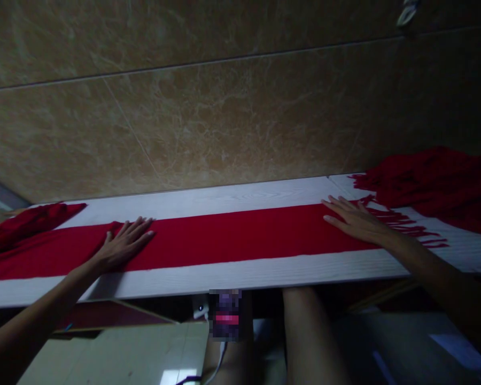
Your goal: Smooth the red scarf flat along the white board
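Observation:
A long red scarf [232, 238] lies stretched flat along a narrow white tabletop [240, 275]. My left hand [126, 243] rests palm down on its left part, fingers spread, with a small fold of cloth rising beside it. Near the fringed right end, my right hand [353, 219] is also laid flat on the scarf with its fingers apart. The fringe [417, 227] fans out to the right of that hand. At the far left the red cloth is bunched into folds [36, 219].
A heap of red fabric [436, 176] with fringe sits at the table's right end. A marbled tile wall [224, 117] rises along the back edge. Below the front edge are my legs [308, 331], a blurred-out phone-like device [224, 315] and a white cable [221, 358].

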The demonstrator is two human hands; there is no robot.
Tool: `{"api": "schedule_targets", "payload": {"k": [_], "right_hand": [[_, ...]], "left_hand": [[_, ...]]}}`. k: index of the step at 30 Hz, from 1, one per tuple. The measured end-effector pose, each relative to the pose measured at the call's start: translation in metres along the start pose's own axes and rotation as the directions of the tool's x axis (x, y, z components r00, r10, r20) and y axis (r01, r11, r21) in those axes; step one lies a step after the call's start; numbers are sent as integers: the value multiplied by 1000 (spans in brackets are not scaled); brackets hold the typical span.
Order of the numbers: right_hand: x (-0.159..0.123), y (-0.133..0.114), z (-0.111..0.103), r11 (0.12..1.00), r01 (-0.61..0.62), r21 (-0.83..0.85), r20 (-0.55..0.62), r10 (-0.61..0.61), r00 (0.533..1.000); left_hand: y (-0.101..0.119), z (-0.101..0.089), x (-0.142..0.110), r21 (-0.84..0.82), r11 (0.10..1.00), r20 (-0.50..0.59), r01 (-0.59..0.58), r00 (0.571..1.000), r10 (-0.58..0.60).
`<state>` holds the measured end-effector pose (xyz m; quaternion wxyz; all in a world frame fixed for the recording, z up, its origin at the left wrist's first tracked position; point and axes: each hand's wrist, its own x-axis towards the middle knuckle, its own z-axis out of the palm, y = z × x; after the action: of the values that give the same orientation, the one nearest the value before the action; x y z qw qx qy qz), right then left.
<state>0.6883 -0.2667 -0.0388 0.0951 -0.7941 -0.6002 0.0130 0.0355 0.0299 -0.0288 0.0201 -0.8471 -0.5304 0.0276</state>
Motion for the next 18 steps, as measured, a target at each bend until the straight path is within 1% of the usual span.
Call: {"api": "schedule_targets", "payload": {"k": [1, 4, 7, 9, 11, 13, 16, 18], "right_hand": [[0, -1, 0, 1000, -3, -14, 2, 3, 1000], [-2, -5, 2, 999, -11, -42, 14, 12, 1000], [-6, -11, 6, 998, 24, -65, 13, -23, 1000], [-7, -15, 9, 996, 50, -73, 6, -49, 999], [-8, -20, 12, 996, 52, -78, 3, -52, 999], [-8, -23, 13, 995, 41, -87, 2, -41, 999], [-9, -25, 15, 994, 37, -99, -10, -38, 999], [-10, -25, 15, 994, 41, -101, -19, -43, 999]], "left_hand": [[-6, -1, -2, -7, 1000, -8, 9, 1000, -9], [-26, -3, -12, -5, 998, -15, -66, 998, 66], [-45, -5, -26, -2, 994, -10, -111, 994, 111], [-53, -7, -34, 6, 991, -18, -130, 991, 131], [-54, -9, -40, 11, 988, -33, -151, 988, 152], [-52, -11, -43, -5, 989, -43, -145, 989, 145], [-45, -11, -44, -53, 997, -67, -56, 996, 52], [-42, -10, -44, -53, 998, -91, -38, 995, 33]]}}
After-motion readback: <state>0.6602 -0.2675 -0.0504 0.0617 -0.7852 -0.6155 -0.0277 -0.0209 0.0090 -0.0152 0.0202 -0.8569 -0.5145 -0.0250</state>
